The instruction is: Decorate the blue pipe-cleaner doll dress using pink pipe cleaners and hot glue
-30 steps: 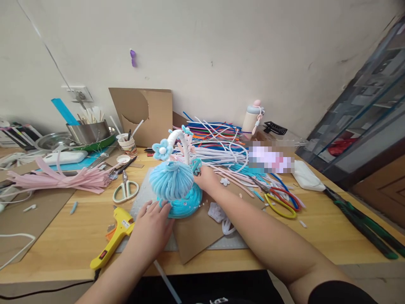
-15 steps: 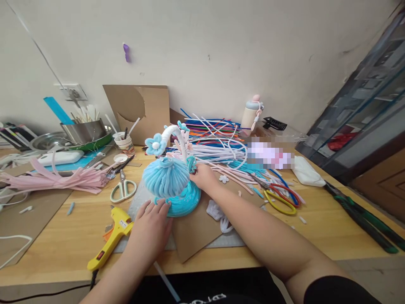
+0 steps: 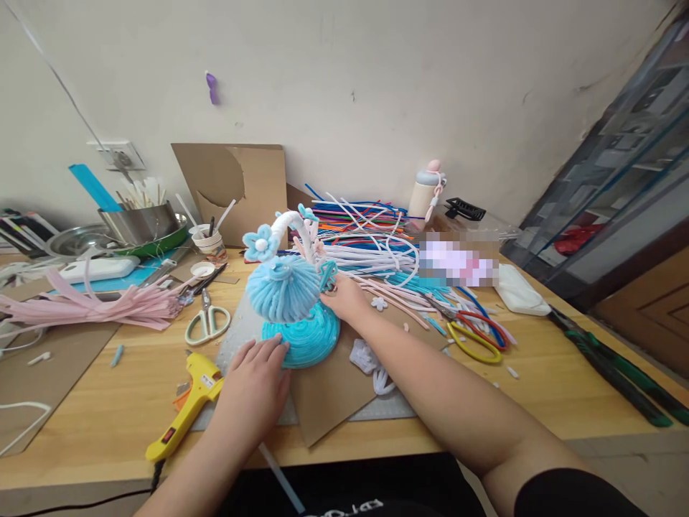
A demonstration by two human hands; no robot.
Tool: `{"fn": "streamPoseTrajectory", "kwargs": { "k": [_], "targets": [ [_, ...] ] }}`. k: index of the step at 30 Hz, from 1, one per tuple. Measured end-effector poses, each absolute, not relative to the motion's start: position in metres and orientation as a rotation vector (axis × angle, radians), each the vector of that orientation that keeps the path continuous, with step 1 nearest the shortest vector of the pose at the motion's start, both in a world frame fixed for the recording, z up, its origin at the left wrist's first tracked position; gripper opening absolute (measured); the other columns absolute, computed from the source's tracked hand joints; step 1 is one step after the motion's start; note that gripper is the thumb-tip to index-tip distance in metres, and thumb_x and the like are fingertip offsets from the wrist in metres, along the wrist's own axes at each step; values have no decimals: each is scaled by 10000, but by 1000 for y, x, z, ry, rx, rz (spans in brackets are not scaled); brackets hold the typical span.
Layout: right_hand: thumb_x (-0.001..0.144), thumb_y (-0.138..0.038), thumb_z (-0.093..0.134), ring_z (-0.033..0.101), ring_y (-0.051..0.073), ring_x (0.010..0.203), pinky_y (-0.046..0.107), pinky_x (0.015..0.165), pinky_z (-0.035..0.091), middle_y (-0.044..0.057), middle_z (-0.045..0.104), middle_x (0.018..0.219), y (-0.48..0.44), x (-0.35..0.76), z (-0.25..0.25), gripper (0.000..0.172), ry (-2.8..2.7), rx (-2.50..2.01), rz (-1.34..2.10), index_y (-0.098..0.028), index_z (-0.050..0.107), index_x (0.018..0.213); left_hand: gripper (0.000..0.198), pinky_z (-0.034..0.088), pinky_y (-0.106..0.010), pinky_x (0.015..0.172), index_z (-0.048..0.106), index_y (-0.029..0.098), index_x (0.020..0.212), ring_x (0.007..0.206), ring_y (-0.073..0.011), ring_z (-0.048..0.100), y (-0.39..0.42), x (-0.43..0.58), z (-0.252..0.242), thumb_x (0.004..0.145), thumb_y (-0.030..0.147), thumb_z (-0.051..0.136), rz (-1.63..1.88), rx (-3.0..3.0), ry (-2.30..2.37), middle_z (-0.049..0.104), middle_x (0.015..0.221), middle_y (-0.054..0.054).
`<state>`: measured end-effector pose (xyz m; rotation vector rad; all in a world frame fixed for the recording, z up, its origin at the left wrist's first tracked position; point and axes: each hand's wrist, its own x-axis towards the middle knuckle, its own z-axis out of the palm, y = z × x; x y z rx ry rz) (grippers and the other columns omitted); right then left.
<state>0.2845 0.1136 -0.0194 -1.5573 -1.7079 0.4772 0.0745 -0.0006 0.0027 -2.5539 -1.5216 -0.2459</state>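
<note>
A lamp-shaped pipe-cleaner craft [image 3: 304, 348] stands before me on its round turquoise coiled base. Its white stem arches over, with a pleated light-blue shade [image 3: 283, 289] hanging from it and a blue flower [image 3: 261, 245] above the shade. My left hand [image 3: 258, 377] lies with fingers stretched over the base's near left edge. Closed at the stem's lower right side is my right hand [image 3: 347, 303], beside a curly turquoise piece [image 3: 327, 275]; its fingertips are partly hidden. Under the base are brown cardboard [image 3: 328, 409] and a grey mat [image 3: 237, 337].
A yellow glue gun [image 3: 186, 413] and white-handled scissors [image 3: 209, 323] lie to the left. Pipe cleaners [image 3: 360, 255] are heaped behind. On the right are yellow-and-red-handled pliers [image 3: 476, 341], long green-handled cutters [image 3: 613, 366] and a white box [image 3: 521, 289]. A bottle [image 3: 425, 194] stands by the wall.
The blue shade has shifted up and slightly right, showing more of the turquoise base. My left fingers have flattened on the base edge. My right hand stays at the stem.
</note>
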Motion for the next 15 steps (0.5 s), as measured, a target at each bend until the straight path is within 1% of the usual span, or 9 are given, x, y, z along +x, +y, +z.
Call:
{"fn": "streamPoseTrajectory", "kwargs": {
  "k": [3,6,9,11,13,15],
  "targets": [
    [700,-295,645,555,158,750,254,691,393,23,637,835,115,285,-24,212,-1680,-1523,492,-173,636,873,341,347,-455,1045,624,169,1131,1114,-257,579,-1,74,6,827,224,481,-231,-2558,-1540,620,1239,-92],
    [680,-297,651,545,155,747,255,688,395,20,621,828,118,284,-30,201,-1654,-1486,527,-164,628,830,328,362,-450,1019,636,171,1110,1099,-259,583,1,75,14,837,268,482,-201,-2570,-1588,643,1193,-96],
    [676,-277,645,550,143,683,245,643,401,1,610,751,119,282,-34,159,-1623,-1447,608,-163,616,783,326,398,-472,949,647,185,1082,1039,-288,605,8,82,21,858,329,458,-166,-2567,-1691,681,1095,-105],
    [673,-264,643,552,136,644,240,616,406,-9,607,713,118,281,-35,150,-1597,-1429,670,-163,608,778,354,425,-494,890,631,181,1112,997,-318,615,16,89,22,869,347,433,-163,-2569,-1778,692,1043,-122],
    [653,-239,648,559,138,633,241,607,417,-11,611,710,117,281,-35,166,-1572,-1414,730,-163,604,794,372,446,-497,846,614,162,1137,993,-338,611,28,97,19,866,335,427,-265,-2576,-1828,683,1047,-146],
    [636,-182,626,571,141,648,244,620,434,-11,620,727,115,282,-34,191,-1549,-1400,788,-167,602,825,344,455,-474,850,624,156,1104,1022,-328,598,43,104,12,842,294,450,-485,-2558,-1818,673,1058,-148]
  ]
}}
